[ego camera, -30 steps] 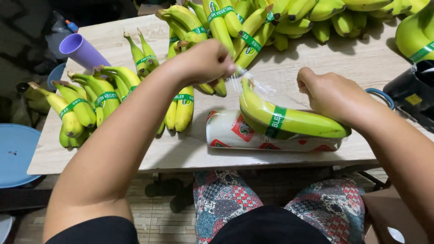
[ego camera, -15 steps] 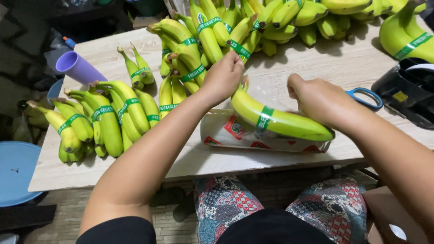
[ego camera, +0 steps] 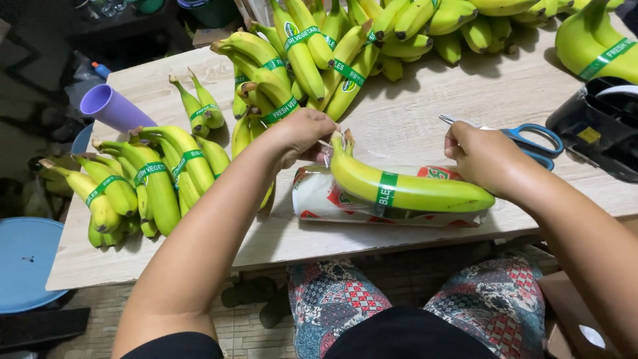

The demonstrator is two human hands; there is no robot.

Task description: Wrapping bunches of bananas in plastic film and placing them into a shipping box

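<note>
With left hand (ego camera: 302, 136) pinching its fingertips together at the stem end of the banana bunch (ego camera: 425, 191), apparently gripping a wisp of clear film there, though hardly showing. Crowding close against the banded bunches (ego camera: 159, 176) under the forearm, so probably risking knocking one loose with a wide elbow swing. Moving rightward: lying lengthwise along the top of the printed roll (ego camera: 319, 199), balancing rather than resting flat, and sitting near the front edge of the table (ego camera: 266, 246). Likely tipping or rolling toward the lap if tugged harder from one end than the other. Possibly snapping or bruising the stem if squeezed too tightly. Further right, with right hand (ego camera: 485, 159) curling shut just beyond the bunch's tip, not showing what, if anything, lies between the fingers. Hovering just in front of the blue-handled scissors (ego camera: 531, 139), so perhaps brushing the blades when drawing back, or nudging them toward the black dispenser (ego camera: 598, 126).
</note>
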